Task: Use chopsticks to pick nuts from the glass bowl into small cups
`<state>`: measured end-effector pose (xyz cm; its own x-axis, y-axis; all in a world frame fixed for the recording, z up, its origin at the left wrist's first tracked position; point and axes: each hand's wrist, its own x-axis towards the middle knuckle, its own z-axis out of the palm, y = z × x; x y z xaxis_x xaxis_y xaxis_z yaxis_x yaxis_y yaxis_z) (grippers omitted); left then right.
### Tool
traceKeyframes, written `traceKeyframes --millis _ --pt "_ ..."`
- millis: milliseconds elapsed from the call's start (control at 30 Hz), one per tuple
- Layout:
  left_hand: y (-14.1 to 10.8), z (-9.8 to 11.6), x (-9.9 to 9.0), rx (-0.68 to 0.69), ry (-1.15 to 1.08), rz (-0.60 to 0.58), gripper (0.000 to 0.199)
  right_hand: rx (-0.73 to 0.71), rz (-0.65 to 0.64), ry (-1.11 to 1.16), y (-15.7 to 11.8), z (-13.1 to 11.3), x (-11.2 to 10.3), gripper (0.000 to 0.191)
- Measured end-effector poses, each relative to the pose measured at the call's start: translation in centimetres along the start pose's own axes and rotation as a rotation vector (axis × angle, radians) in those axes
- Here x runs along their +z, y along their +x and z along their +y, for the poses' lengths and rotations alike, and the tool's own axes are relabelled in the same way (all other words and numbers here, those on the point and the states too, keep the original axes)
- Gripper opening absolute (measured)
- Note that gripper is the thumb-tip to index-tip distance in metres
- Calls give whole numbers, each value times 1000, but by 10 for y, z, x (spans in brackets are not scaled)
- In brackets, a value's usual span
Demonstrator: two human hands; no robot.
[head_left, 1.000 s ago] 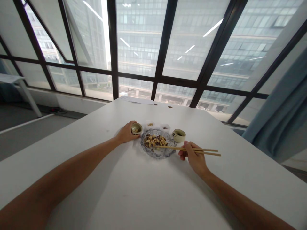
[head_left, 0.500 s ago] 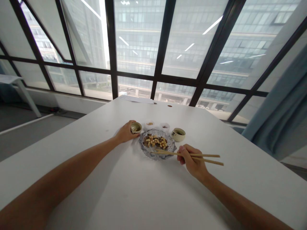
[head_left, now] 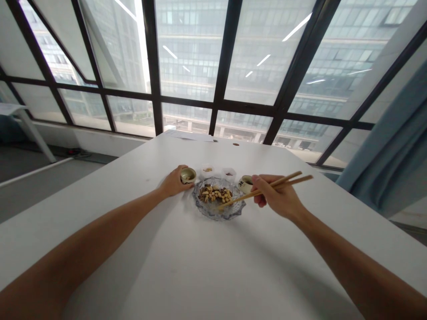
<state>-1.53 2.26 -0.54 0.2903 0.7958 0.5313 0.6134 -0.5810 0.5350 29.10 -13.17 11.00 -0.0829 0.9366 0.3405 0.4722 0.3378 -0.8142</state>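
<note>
My left hand (head_left: 175,182) is wrapped round a small green-glazed cup (head_left: 188,176), tilted toward me, with a little food inside. Beside it sits a clear scalloped glass plate (head_left: 218,215) bearing a pile of mixed nuts (head_left: 215,194). My right hand (head_left: 271,192) grips a pair of wooden chopsticks (head_left: 287,181); their tips are over the near part of the plate, in front of the nuts. A second cup (head_left: 245,184) with a dark character on it stands right of the plate, partly hidden behind my right hand.
Behind the plate stand two small clear containers, the left one (head_left: 207,170) with yellowish bits and the right one (head_left: 229,173) with dark bits. Paper (head_left: 190,135) lies at the far edge of the white table (head_left: 187,266). Windows rise beyond; a blue curtain hangs at right.
My right hand has moved up and slightly right, and the chopsticks now slant more steeply, overlapping the right cup. My left hand still holds its cup.
</note>
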Motion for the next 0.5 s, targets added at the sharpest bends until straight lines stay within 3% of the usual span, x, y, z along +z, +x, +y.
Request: traceKeyframes --millis 100,233,367,500 --pt "0 1 0 -7 13 0 72 25 -90 -52 1 -7 -5 56" --pt "0 1 1 -11 12 2 72 -56 -193 -143 -1 -4 8 47" --pt "0 0 1 3 -5 7 71 -112 -125 -227 1 3 10 44" --pt "0 0 1 -2 -7 4 71 -8 -103 -77 2 -2 -6 47"
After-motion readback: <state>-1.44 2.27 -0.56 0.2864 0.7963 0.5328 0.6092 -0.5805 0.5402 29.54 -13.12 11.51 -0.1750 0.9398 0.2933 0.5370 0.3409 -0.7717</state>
